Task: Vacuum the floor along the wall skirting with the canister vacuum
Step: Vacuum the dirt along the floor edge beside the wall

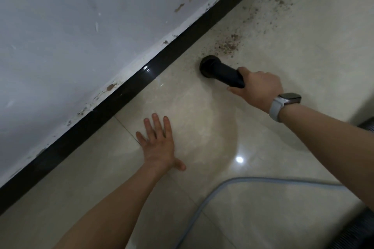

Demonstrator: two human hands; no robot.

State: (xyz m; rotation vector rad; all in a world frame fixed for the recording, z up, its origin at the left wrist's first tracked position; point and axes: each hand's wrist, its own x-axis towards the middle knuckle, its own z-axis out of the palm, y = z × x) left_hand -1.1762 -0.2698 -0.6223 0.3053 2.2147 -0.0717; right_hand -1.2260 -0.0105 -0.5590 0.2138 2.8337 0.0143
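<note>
Beyond the right hand's fingers, black vacuum nozzle mouth-down on the floor tiles, close to the black skirting.

Right hand grips the nozzle's rear end, fingers curled round the tube, thumb on top; the round flared mouth sticks out past the fingertips toward the skirting, near it but not touching. Brown debris lies just ahead of the mouth, farther from the fingers, with more scattered along the skirting beyond. Grey-strapped watch on the right wrist. Left hand flat on the tiles, palm down, fingers straight and slightly spread, pointing at the skirting; holds nothing, well apart from the nozzle. Ribbed hose shows behind the right forearm. Light blue cord curves over the tiles nearer the camera than both hands. Chipped white wall above the skirting.
</note>
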